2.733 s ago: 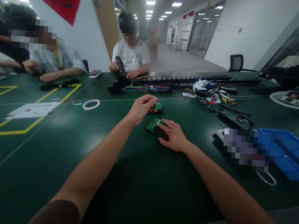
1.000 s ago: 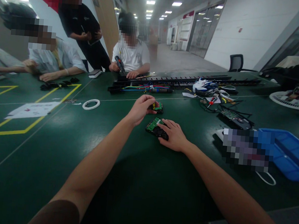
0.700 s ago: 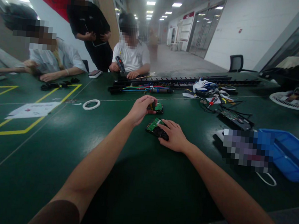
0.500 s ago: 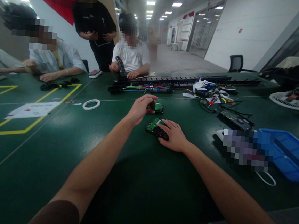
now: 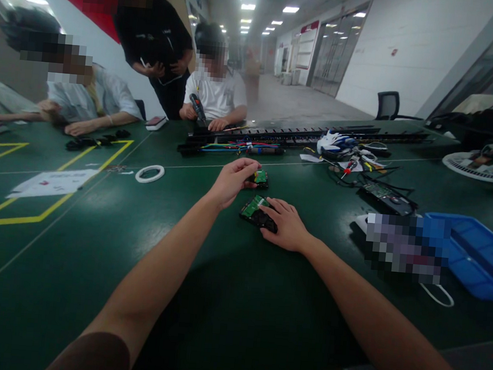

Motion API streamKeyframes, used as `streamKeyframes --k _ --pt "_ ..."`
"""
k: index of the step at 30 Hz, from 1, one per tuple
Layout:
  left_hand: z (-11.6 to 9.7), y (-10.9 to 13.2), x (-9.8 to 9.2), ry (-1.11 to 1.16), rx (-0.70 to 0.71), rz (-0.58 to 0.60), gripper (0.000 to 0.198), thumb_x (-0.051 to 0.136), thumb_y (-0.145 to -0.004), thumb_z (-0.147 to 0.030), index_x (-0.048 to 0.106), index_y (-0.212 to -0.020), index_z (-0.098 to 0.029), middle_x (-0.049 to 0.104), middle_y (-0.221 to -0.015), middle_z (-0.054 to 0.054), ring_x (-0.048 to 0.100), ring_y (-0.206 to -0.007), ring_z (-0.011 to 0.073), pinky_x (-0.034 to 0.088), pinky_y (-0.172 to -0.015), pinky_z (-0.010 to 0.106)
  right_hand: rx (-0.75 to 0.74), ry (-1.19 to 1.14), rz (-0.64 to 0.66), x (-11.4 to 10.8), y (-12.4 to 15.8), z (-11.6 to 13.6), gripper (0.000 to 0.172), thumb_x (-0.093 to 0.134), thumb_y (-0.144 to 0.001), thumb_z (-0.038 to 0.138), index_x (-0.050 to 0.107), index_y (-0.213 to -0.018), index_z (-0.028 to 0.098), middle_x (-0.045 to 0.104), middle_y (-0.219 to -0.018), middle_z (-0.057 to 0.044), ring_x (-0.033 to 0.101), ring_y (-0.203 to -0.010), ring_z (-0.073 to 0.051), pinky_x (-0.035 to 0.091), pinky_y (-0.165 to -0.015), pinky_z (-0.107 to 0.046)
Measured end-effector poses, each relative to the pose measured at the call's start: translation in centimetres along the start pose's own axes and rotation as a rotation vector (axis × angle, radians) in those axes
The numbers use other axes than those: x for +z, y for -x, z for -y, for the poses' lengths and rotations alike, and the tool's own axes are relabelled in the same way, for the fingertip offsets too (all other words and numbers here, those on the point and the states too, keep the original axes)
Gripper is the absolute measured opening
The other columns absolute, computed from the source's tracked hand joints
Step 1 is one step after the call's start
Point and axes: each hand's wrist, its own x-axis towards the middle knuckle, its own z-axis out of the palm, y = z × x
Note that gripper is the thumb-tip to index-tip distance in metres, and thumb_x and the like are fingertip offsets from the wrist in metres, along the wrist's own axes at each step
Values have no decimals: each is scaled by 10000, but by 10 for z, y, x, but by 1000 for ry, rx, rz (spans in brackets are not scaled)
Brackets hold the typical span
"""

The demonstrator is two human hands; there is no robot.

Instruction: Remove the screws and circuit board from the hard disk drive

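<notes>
Two hard drives with green circuit boards lie on the dark green table (image 5: 228,298) in front of me. My right hand (image 5: 288,226) rests over the nearer hard drive (image 5: 254,207), its thumb at the near edge and its fingers on top, gripping it. The farther hard drive (image 5: 262,178) is partly covered by my left hand (image 5: 234,179). Thumb and forefinger of that hand are pinched together just above its board, while the lower fingers curl by its left edge. What the pinch holds, if anything, is too small to make out.
A white ring (image 5: 149,173) and a paper sheet (image 5: 52,182) lie left. Black rails (image 5: 294,136) with coloured wires stretch across the back. To the right are gloves (image 5: 335,144), a circuit-board device (image 5: 386,196) and a blue tray (image 5: 473,256). Several people are across the table.
My left thumb and forefinger have closed together over the farther hard drive, where a gap showed before. My right hand has stayed put. The standing person leans further forward.
</notes>
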Motion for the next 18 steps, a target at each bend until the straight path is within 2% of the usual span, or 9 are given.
streamKeyframes --k 4,11,18 --pt "1 -1 -2 -11 -30 -19 179 742 -925 -350 718 -999 -190 698 -931 46 676 -828 155 563 -610 222 4 -3 -3 0 0 0 707 642 -913 514 532 -1556 243 418 -1676 -137 350 -1529 -381 296 -1208 -588" --pt "0 -2 1 66 -75 -78 135 684 -918 -279 589 -968 -196 746 -952 72 734 -894 198 587 -633 263 3 -5 -2 0 1 -1 707 640 -915 523 531 -1557 250 416 -1677 -130 344 -1532 -379 294 -1212 -590" --pt "-3 -2 1 37 -62 -78 94 618 -891 -251 667 -925 -177 714 -969 75 692 -877 194 575 -584 254 -4 -3 -9 1 1 -2 703 633 -920 518 532 -1555 234 422 -1672 -140 346 -1531 -385 289 -1212 -593"
